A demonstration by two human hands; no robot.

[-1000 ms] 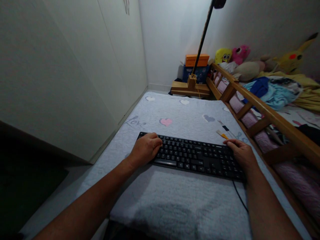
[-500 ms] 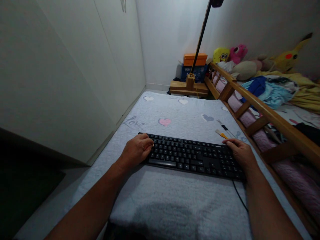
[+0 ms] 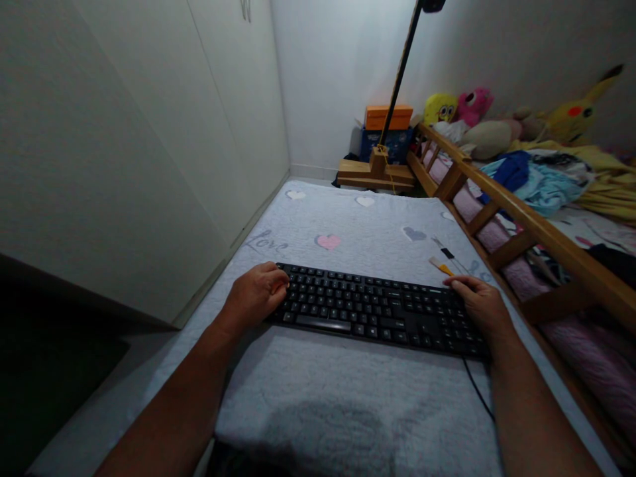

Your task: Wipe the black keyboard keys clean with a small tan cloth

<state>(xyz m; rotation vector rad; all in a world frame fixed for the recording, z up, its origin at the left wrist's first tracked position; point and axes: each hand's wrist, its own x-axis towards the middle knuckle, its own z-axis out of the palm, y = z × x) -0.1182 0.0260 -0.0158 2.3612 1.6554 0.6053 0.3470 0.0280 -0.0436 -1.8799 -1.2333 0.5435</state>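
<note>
A black keyboard [image 3: 348, 308] lies flat on the bedspread, keys up, with its spacebar side facing me. My left hand [image 3: 256, 295] is closed over the keyboard's left end, its thumb and fingers pinched together above the keys; anything small between them is too hidden to name. My right hand [image 3: 479, 305] grips the keyboard's right end, thumb on top at the far corner. A black cable [image 3: 477, 384] runs toward me from under that end. Just beyond my right hand lie a small brush with a yellow handle [image 3: 441, 267] and a thin metal tool with a black band [image 3: 447, 253].
A pale bedspread [image 3: 308, 218] printed with hearts covers the surface. White cabinet doors [image 3: 213, 132] rise on the left. Along the right runs a wooden rail [image 3: 521, 205], with plush toys and clothes behind it. A wooden stand [image 3: 377, 171] with a pole and boxes is at the back.
My left hand has slid left across the keys to the keyboard's left end, uncovering more keys. My right hand and the keyboard have barely moved.
</note>
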